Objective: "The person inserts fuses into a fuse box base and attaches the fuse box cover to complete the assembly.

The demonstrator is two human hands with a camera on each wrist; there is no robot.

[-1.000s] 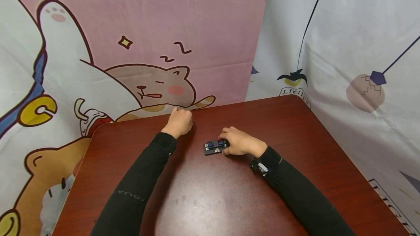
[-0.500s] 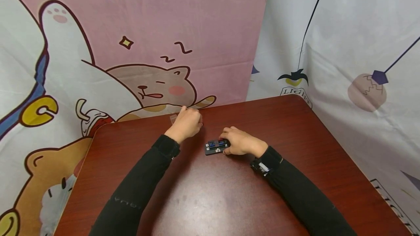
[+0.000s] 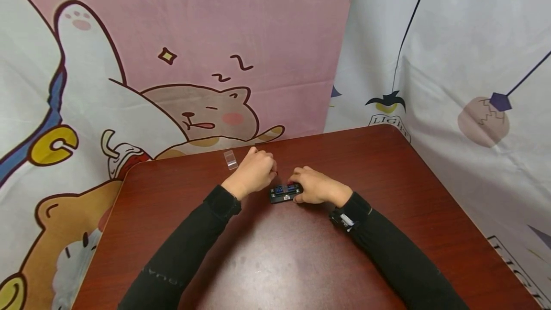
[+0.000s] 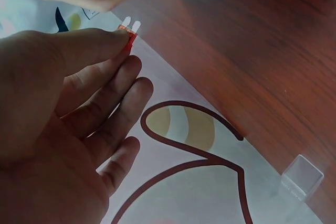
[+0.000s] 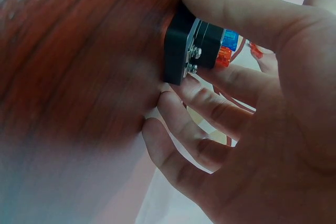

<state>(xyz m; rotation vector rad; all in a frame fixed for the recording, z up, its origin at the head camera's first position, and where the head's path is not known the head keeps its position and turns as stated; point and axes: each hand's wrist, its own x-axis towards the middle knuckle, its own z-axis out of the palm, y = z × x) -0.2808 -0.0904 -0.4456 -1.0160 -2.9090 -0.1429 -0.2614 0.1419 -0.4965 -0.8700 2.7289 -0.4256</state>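
Observation:
My left hand (image 3: 257, 172) pinches a small red blade fuse (image 4: 128, 39) between thumb and forefinger, its two metal prongs pointing outward in the left wrist view. The other left fingers are loosely bent. My right hand (image 3: 317, 187) grips the right end of a black fuse block (image 3: 277, 199), thumb on the near side and fingers on the far side. The block lies on the table, and small screws show at its end in the right wrist view. A red fuse (image 5: 224, 56) and a blue fuse (image 5: 230, 40) sit in it. The left hand is just left of and behind the block.
A small clear plastic box (image 3: 230, 160) stands near the table's back edge, left of my left hand. The brown wooden table (image 3: 379, 166) meets a cartoon-printed cloth (image 3: 284, 51) at the back and sides.
My left hand has moved right and nearer, away from the clear box, which it earlier covered, and toward the fuse block. The right hand stays on the block.

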